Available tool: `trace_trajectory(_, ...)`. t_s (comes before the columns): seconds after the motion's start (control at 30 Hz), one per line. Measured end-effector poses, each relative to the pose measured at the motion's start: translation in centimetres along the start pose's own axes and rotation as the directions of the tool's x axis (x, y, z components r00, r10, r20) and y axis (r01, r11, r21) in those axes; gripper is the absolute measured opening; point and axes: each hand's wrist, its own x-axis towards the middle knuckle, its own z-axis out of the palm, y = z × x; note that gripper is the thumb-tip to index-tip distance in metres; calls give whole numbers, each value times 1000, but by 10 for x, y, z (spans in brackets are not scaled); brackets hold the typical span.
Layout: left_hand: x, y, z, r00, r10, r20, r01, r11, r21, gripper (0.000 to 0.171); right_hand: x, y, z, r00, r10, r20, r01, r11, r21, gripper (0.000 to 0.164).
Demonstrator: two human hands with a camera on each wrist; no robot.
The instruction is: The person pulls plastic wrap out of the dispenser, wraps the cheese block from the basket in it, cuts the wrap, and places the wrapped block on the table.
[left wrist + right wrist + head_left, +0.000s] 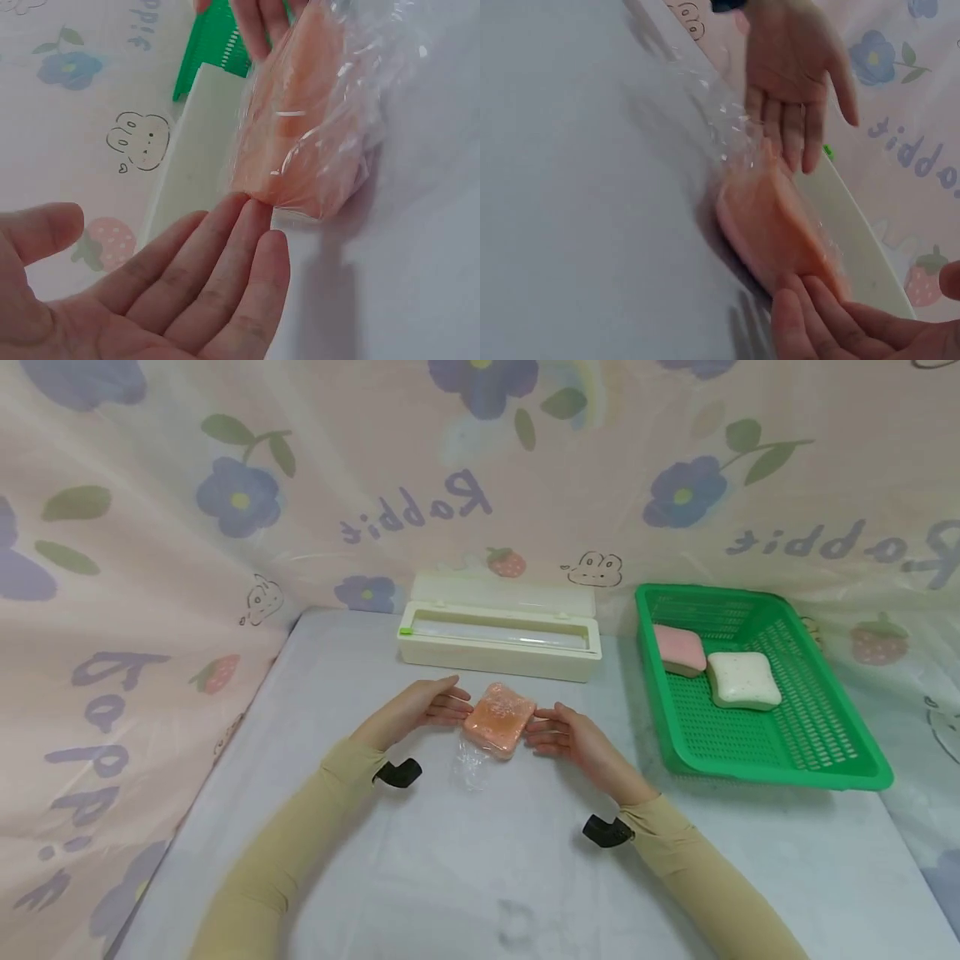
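in front of the long cream plastic box [498, 663], an orange square block [498, 720] in clear film [471, 765] lies between the left hand [427, 706] and right hand [576, 739], whose straight fingers touch it, thumbs apart; a green plastic basket [780, 775] stands right of the box.

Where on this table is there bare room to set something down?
On the table, between the left sleeve and right sleeve, and in the far left corner beside the box. A narrow gap also runs between box and basket. Crowded: the middle, where the left hand and right hand flank the orange block.
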Motion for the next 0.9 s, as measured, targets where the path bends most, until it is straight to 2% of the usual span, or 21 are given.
trace_trajectory(0.17, -10, -17, 12, 1000, 20, -8, -21, 987, -161, 47, 11, -7, -5, 999, 18, -36, -17, 999, 31, 56)
trace_trajectory(0.27, -13, -25, 17, 999, 24, -27, -30, 971, -237, 44, 13, -9, -8, 999, 9, -33, -9, 1000, 4, 53)
trace_trajectory(0.37, -13, -29, 17, 997, -1, -74, -18, 965, -262, 41, 9, -8, -12, 998, -62, -13, 60, 990, -124, 50)
trace_trajectory(0.43, -10, -30, 15, 994, -30, -104, 2, 965, -261, 39, 5, -6, -14, 992, -127, 5, 125, 961, -246, 46)
trace_trajectory(0.47, -9, -31, 14, 992, -45, -115, 14, 966, -258, 39, 2, -5, -16, 986, -166, 16, 162, 936, -313, 44)
trace_trajectory(0.53, -6, -31, 12, 988, -78, -131, 42, 965, -260, 38, -3, -4, -17, 972, -231, 48, 229, 876, -424, 41)
trace_trajectory(0.6, -2, -31, 11, 988, -90, -127, 56, 966, -254, 39, -8, -3, -19, 952, -292, 92, 296, 803, -518, 42)
trace_trajectory(0.7, 3, -30, 10, 989, -93, -113, 63, 967, -248, 39, -15, -2, -18, 910, -371, 186, 399, 661, -635, 48)
trace_trajectory(0.73, 5, -30, 10, 991, -87, -105, 59, 968, -243, 39, -17, -2, -18, 894, -389, 222, 430, 607, -669, 51)
trace_trajectory(0.8, 7, -28, 11, 993, -76, -95, 51, 970, -236, 37, -21, -1, -15, 857, -415, 306, 490, 472, -733, 59)
trace_trajectory(0.9, 10, -26, 12, 994, -60, -95, 39, 976, -213, 34, -25, -1, -7, 780, -427, 457, 584, 236, -776, 70)
